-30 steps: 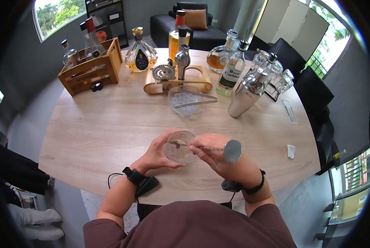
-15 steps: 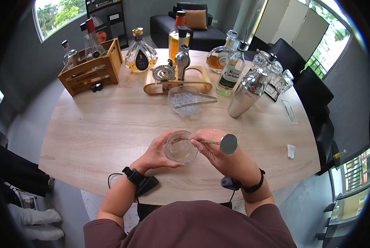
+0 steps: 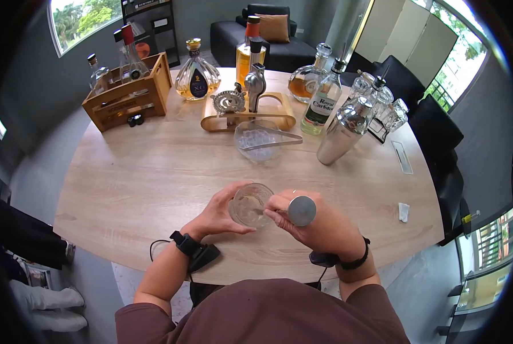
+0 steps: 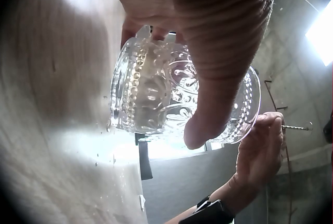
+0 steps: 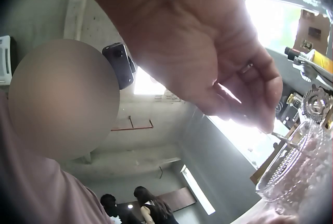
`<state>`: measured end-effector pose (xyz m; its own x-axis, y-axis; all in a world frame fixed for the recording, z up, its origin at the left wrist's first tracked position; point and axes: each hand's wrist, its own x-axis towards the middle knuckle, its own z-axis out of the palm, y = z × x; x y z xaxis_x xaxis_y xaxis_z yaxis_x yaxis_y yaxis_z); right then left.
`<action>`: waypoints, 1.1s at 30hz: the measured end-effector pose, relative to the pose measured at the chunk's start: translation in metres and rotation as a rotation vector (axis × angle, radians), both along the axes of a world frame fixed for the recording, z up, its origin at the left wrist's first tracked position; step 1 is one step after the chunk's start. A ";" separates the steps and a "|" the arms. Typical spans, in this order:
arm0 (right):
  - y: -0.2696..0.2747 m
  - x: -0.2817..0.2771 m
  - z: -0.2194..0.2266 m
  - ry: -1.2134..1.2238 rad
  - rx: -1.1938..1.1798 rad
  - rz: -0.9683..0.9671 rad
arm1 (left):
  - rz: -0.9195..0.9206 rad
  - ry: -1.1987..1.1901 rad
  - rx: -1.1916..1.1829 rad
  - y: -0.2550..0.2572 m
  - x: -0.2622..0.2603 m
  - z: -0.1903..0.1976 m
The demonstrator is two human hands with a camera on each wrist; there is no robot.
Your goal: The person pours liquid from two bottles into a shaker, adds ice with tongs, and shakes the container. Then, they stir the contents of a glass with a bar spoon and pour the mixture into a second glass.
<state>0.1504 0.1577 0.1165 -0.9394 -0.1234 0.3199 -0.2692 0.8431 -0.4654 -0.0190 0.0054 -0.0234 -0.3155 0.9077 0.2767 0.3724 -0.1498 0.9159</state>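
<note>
My left hand (image 3: 219, 211) holds a clear embossed glass (image 4: 156, 88) near the table's front edge, thumb on one side and fingers round the other. Pale liquid shows in the glass from above. Above the rim, the fingers of my right hand (image 3: 321, 225) pinch a bar spoon with a twisted shaft (image 4: 297, 127). Its flat round metal end (image 3: 302, 210) points up toward the head camera, while the lower end goes down into the glass. In the right wrist view, a short piece of the shaft (image 5: 283, 139) shows below the fingertips.
Beyond the hands stands an ice bowl (image 3: 256, 150) with tongs (image 3: 276, 141) across it. Behind are a wooden bar-tool stand (image 3: 279, 121) and several bottles. A metal shaker (image 3: 342, 135) stands right, a wooden crate (image 3: 127, 100) left. White crumpled paper (image 3: 403, 212) lies far right.
The bar spoon's round end has swung left, and its shaft has shifted inside the glass with my right fingers. My left hand and the glass stay nearly in place.
</note>
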 end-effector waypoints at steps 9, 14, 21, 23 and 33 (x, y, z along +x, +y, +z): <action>0.001 0.000 0.001 0.014 -0.054 0.005 | 0.028 0.046 0.010 -0.001 0.000 0.004; -0.003 -0.004 -0.004 0.089 -0.219 -0.008 | 0.001 0.035 -0.014 -0.001 0.002 0.006; -0.001 0.000 -0.006 0.018 -0.082 0.110 | -0.002 0.006 -0.025 -0.001 0.000 0.001; -0.004 -0.003 -0.005 0.068 -0.169 0.000 | 0.002 0.028 -0.007 -0.001 0.002 0.007; 0.003 -0.004 -0.007 0.098 -0.154 0.031 | -0.009 -0.001 0.009 -0.001 0.002 0.004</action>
<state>0.1460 0.1605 0.1096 -0.8993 -0.0940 0.4272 -0.3442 0.7547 -0.5585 -0.0173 0.0041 -0.0194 -0.3074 0.9080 0.2848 0.3704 -0.1615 0.9147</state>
